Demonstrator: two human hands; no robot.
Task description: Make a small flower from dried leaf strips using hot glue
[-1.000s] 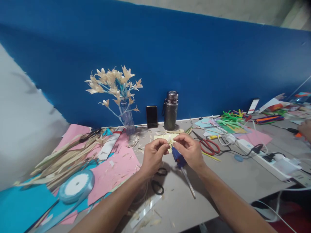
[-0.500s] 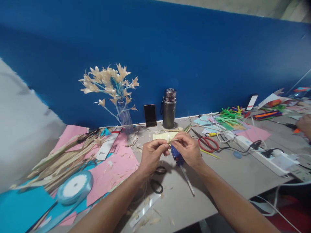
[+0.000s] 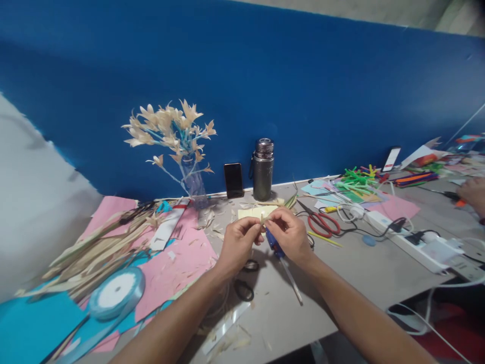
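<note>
My left hand (image 3: 242, 238) and my right hand (image 3: 288, 233) meet fingertip to fingertip above the table. Between them they pinch a small pale piece (image 3: 262, 216) that looks like dried husk; most of it is hidden by the fingers. Under my right hand lies a blue glue gun (image 3: 273, 244), partly covered, with a whitish glue stick (image 3: 291, 280) pointing toward me. Black scissor handles (image 3: 244, 289) rest below my left hand. Behind the fingers is a pale yellow paper (image 3: 248, 212). Red-handled scissors (image 3: 326, 225) lie right of my right hand.
A vase (image 3: 195, 184) of pale husk flowers (image 3: 170, 126), a phone (image 3: 234, 180) and a steel flask (image 3: 263, 172) stand along the blue wall. Dried husk strips (image 3: 109, 242) and a ribbon roll (image 3: 117, 293) lie left. A power strip (image 3: 409, 242) and another person's hand (image 3: 473, 194) are right.
My right fingers have shifted slightly left and closer around the pale piece. My left hand stays almost in place, and the things on the table look unchanged.
</note>
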